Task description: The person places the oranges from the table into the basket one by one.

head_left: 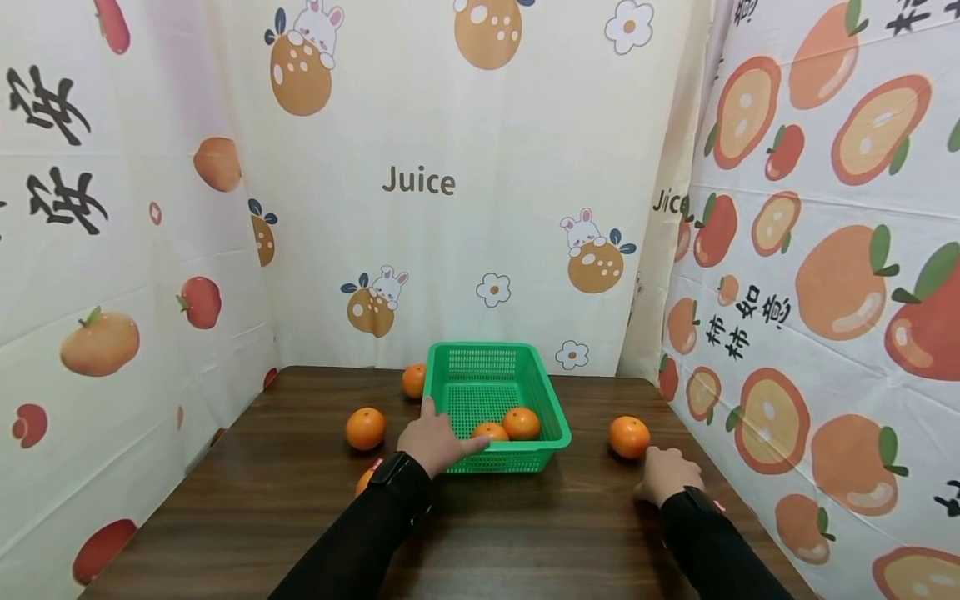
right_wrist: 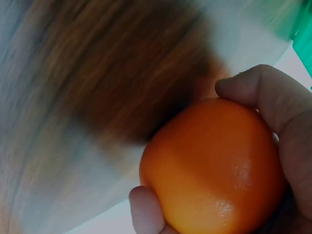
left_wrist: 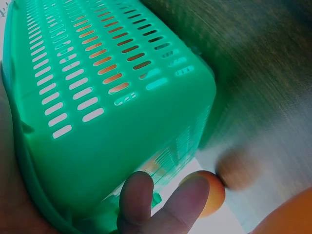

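Note:
A green slotted basket [head_left: 557, 410] stands at the middle of a dark wooden table [head_left: 525, 533], with two oranges [head_left: 521, 422] inside near its front wall. My left hand [head_left: 435, 442] grips the basket's near left corner, thumb along the left rim and fingers over the front rim. In the left wrist view the basket wall [left_wrist: 112, 122] fills the frame, with my fingers [left_wrist: 141, 202] below it. My right hand [head_left: 663, 473] lies on the table to the right, against an orange [head_left: 628, 437]. In the right wrist view finger and thumb curl round this orange [right_wrist: 214, 165].
Three more oranges lie left of the basket: one [head_left: 365, 428] beside it, one [head_left: 413, 380] at its far left corner, one [head_left: 365, 481] half hidden by my left wrist. Fruit-print cloth walls [head_left: 817, 275] close off the left, back and right sides.

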Demonstrator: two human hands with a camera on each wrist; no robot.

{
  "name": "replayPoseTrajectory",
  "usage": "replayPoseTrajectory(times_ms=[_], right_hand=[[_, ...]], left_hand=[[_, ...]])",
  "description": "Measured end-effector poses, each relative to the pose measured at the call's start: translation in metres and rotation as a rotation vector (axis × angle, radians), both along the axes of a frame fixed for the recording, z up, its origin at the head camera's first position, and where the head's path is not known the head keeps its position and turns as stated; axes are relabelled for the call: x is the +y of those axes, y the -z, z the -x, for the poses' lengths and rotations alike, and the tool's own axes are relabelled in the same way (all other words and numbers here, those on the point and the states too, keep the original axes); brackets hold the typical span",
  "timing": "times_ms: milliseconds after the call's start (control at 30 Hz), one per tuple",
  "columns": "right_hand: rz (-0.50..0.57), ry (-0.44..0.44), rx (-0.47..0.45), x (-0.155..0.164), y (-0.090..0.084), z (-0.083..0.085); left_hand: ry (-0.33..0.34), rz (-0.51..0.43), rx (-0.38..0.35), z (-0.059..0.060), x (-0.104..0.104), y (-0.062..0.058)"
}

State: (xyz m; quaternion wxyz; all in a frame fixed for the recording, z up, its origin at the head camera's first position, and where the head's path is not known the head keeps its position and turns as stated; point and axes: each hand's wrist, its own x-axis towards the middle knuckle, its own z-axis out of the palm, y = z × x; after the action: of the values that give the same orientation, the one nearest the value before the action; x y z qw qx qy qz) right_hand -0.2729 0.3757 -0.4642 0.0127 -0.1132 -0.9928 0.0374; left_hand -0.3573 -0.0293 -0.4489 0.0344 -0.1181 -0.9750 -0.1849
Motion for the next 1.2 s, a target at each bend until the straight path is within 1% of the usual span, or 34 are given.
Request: replayPoseTrajectory(times_ms=[233,400,667,933,1200], right_hand=[[-0.009,-0.023,-0.044,-0.009,-0.004,-0.001],[-0.004,-0.029,-0.069,-0.017,-0.009,-0.006],[0.000,-0.017,-0.063,-0.023,-0.015,-0.010],[0.005,-0.003,-0.060,-0.021,-0.011,-0.007],[0.004,-0.022,-0.048,-0.014,-0.006,-0.003]], left_hand=[[0.007,0.004,-0.010,-0.003,0.001,-0.004],[0.007,0.001,-0.020,-0.005,0.001,-0.006],[0.013,0.000,-0.017,-0.003,0.000,-0.007],[0.009,-0.002,-0.009,-0.004,0.000,-0.006],[0.011,0.004,-0.018,-0.005,0.000,-0.008]])
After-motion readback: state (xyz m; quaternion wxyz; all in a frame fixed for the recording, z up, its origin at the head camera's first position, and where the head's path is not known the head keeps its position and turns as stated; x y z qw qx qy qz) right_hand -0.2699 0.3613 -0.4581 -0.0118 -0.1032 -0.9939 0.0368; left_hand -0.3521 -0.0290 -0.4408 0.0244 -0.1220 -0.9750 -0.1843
